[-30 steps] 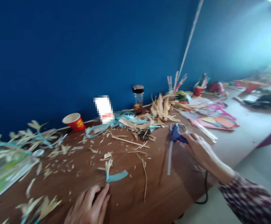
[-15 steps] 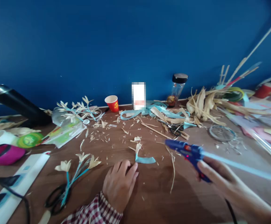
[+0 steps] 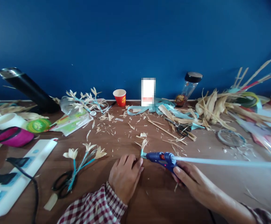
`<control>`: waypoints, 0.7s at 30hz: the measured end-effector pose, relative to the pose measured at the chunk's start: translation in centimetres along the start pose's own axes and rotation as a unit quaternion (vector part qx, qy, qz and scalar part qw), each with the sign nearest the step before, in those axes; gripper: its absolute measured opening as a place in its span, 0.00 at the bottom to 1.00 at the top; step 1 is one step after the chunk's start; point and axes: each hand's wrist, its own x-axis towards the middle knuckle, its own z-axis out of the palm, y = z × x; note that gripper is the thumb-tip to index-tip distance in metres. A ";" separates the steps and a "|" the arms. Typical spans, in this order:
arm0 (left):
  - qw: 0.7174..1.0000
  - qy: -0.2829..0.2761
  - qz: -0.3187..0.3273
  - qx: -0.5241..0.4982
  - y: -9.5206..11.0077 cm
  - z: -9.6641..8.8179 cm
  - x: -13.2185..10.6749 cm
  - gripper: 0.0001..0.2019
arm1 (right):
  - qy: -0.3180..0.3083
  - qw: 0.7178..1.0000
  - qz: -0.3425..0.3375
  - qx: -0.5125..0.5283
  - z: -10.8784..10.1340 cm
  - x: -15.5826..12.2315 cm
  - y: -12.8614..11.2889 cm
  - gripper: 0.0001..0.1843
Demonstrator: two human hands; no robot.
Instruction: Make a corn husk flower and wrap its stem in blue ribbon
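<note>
My right hand [image 3: 191, 182] grips a blue glue gun [image 3: 162, 157] with a long clear glue stick [image 3: 221, 162] trailing to the right. Its nozzle points left and meets a small husk flower with a light blue ribbon stem [image 3: 143, 146] on the brown table [image 3: 130, 202]. My left hand [image 3: 125, 176] rests on the table with fingers together, its fingertips pressing down right beside that flower and the nozzle.
Finished husk flowers lie over black scissors [image 3: 63, 186] at front left, beside a white power strip [image 3: 21, 171]. Husk scraps, blue ribbon [image 3: 149, 109], a red cup [image 3: 120, 97], a jar [image 3: 187, 88], a husk pile [image 3: 212, 105] and a second pair of scissors [image 3: 181, 129] lie further back.
The view swung back from the right to the table centre. My right hand brought the glue gun in from the right to the small flower beside my left hand.
</note>
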 end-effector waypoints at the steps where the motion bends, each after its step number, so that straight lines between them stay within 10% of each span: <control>1: 1.000 -0.001 0.000 0.000 0.0 0.0 0.0 0.12 | 0.002 1.000 -0.004 -0.002 0.1 0.1 0.1 0.20; 21: 1.000 0.005 -0.007 -0.005 -0.1 0.2 -0.1 0.12 | 0.054 0.994 -0.048 -0.085 -0.9 0.4 -0.5 0.16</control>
